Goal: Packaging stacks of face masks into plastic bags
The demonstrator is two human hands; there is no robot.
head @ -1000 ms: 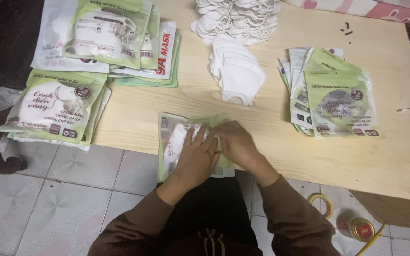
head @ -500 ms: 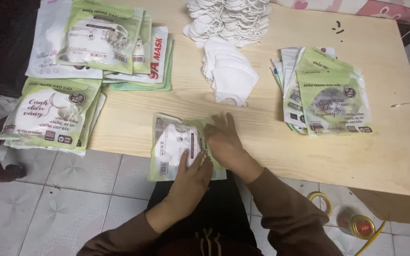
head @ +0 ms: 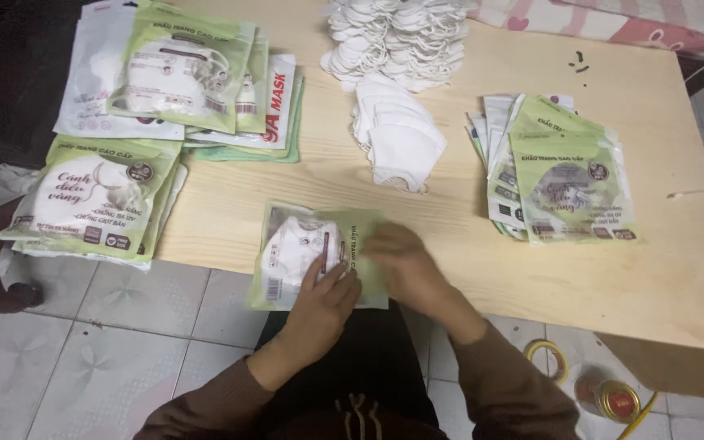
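Partly hidden under both hands, the green and clear plastic mask packet (head: 303, 253) lies flat at the near edge of the pale wooden table (head: 466, 269), its lower end overhanging the edge. Its long axis runs toward and away from the person. The left hand (head: 325, 295) presses flat on the packet's lower right, fingers together. The right hand (head: 398, 259) covers the packet's right side; its motion blur hides whether it grips. One packet is handled; three stacks of packets and two heaps of white masks (head: 397, 134) lie beyond.
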